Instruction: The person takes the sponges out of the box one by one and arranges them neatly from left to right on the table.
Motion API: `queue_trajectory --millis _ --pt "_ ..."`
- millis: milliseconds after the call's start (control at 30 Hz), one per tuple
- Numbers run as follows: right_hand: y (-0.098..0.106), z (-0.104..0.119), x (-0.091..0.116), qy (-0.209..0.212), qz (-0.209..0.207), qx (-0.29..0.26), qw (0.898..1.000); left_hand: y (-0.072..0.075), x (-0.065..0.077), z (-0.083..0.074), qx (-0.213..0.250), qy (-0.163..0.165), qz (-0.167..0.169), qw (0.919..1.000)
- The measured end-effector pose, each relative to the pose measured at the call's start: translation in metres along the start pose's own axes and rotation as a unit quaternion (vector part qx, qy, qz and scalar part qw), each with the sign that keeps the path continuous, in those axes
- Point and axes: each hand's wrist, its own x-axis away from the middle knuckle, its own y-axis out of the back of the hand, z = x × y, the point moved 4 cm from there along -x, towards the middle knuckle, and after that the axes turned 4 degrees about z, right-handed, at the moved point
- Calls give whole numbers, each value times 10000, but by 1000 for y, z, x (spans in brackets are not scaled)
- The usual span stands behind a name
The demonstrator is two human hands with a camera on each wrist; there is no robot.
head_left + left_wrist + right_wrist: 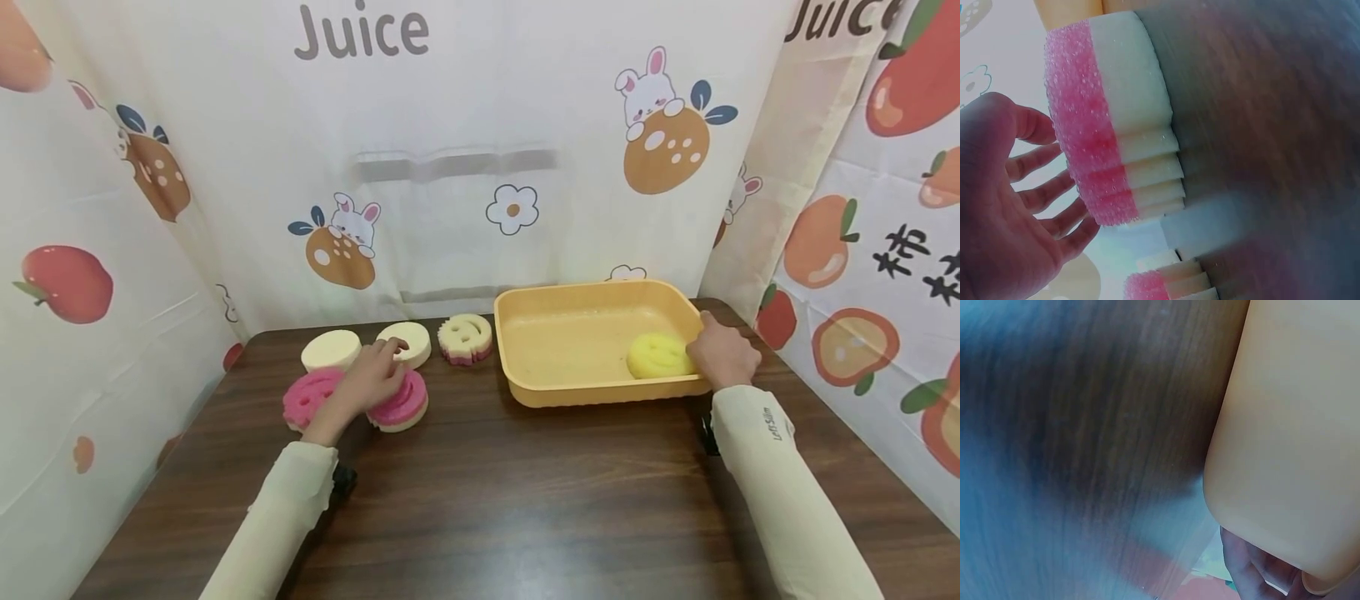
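Note:
My left hand (375,372) reaches over a round pink-and-cream sponge (400,404), its fingers spread and loosely bent. In the left wrist view, the fingertips are right at the pink face of that sponge (1085,119), whose cream side meets the table. Another pink sponge (311,395) with cut-out holes lies to the left, partly behind the wrist. My right hand (722,354) grips the right end of the yellow tray (517,350); fingers (1244,565) show outside its wall in the right wrist view. Inside the tray, a yellow smiley sponge (658,357) sits close to this hand.
Behind the pink sponges are a cream disc (330,348), a second cream disc (414,342) and a smiley-cut cream sponge (465,336) with a pink underside. The dark wooden table (487,492) is bounded by a printed curtain (457,108) at the back and both sides.

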Motion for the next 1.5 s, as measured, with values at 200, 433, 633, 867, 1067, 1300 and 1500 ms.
queue_trajectory --millis 200,433,633,867,1067,1300,1500 --pt "1 -1 -1 -13 13 5 10000 -1 -3 -10 102 109 49 9999" --pt "0 0 0 -5 28 17 10000 -2 -6 -20 155 145 156 9997" --pt "1 2 0 1 28 26 10000 -4 -11 -27 144 -49 75 9999" --pt "1 2 0 -62 96 56 9999 -8 -19 -43 133 -107 193 9997" --pt "-1 2 -1 -89 125 66 9999 -13 -22 -50 228 -111 226 9994" --pt "-2 2 -2 -27 38 81 10000 -15 -26 -59 463 -291 -118 9984" --pt "-2 1 -3 -32 31 77 10000 -22 -32 -70 345 -285 -96 9990"
